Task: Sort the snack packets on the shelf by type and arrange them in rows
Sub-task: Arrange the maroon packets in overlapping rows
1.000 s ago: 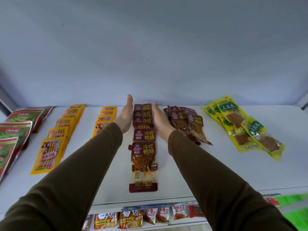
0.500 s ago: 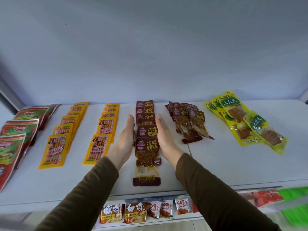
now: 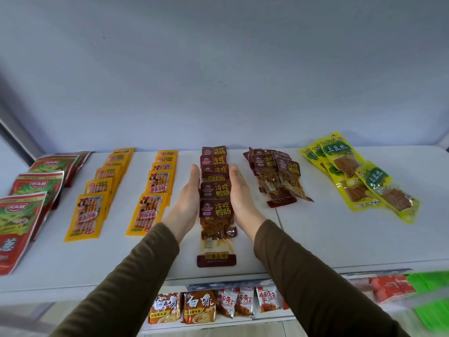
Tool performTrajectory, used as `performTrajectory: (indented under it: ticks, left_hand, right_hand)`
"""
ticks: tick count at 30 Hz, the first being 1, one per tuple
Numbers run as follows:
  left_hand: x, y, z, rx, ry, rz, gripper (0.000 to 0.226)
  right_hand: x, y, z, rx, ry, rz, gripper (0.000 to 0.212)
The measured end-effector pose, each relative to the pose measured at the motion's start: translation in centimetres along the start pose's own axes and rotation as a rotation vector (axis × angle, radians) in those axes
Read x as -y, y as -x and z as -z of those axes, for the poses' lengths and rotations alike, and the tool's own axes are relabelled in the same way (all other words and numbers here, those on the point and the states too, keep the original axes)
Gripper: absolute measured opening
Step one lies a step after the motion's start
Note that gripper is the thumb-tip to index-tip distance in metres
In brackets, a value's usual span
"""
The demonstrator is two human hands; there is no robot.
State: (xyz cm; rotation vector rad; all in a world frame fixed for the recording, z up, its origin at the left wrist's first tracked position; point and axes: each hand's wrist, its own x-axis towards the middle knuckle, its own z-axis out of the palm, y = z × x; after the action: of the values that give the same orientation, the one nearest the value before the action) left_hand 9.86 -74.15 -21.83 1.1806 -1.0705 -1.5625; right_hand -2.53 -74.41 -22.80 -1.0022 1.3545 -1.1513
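Both arms reach forward over the near edge of the white shelf (image 3: 315,244), sleeves in dark olive, wrists bare. The left hand (image 3: 188,190) and the right hand (image 3: 239,190) stand on edge with palms facing each other, fingers straight and held together, pointing toward the far wall. They are apart, one on each side of the dark red packet row (image 3: 215,186), and their palms press against its long edges; neither hand curls round a packet.

That row runs from far to near in the middle of the shelf, the packets overlapping like tiles, the nearest one lying past the wrists with its clear window and red bottom strip showing.

Just right of the right hand, a loose dark red pile (image 3: 277,178) of the same kind lies fanned and crooked. Farther right, yellow-green packets (image 3: 359,173) lie overlapped at a slant. To the left of the left hand stand two orange-yellow rows (image 3: 153,190), overlapped far to near. At the far left edge, red and green bags (image 3: 34,188) lie in a similar overlapped line.

Below the near edge, a lower shelf holds small upright sachets (image 3: 211,307), with red and green packs further right, blurred
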Motion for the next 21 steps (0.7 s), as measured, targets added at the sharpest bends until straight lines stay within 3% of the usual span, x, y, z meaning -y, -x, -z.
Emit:
performTrajectory:
  ticks: [4, 9, 13, 18, 21]
  left_hand:
    - [-0.1, -0.3, 0.1, -0.001, -0.032, 0.006, 0.047]
    - [0.0, -0.5, 0.1, -0.002, -0.063, 0.019, 0.048]
    - [-0.5, -0.3, -0.1, 0.005, -0.049, -0.003, 0.041]
    - [-0.9, 0.0, 0.0, -0.017, -0.206, -0.089, 0.039]
    - [-1.4, 0.1, 0.3, -0.075, -0.408, -0.14, 0.047]
  right_hand:
    - [0.2, 0.1, -0.1, 0.006, 0.001, -0.012, 0.097]
    - [0.3, 0.4, -0.2, 0.009, 0.017, -0.002, 0.076]
    - [0.9, 0.7, -0.1, 0.015, 0.036, -0.001, 0.093]
    - [1.0, 1.1, 0.7, -0.01, 0.131, 0.157, 0.058]
    - [1.3, 1.4, 1.3, -0.065, 0.411, 0.324, 0.048]
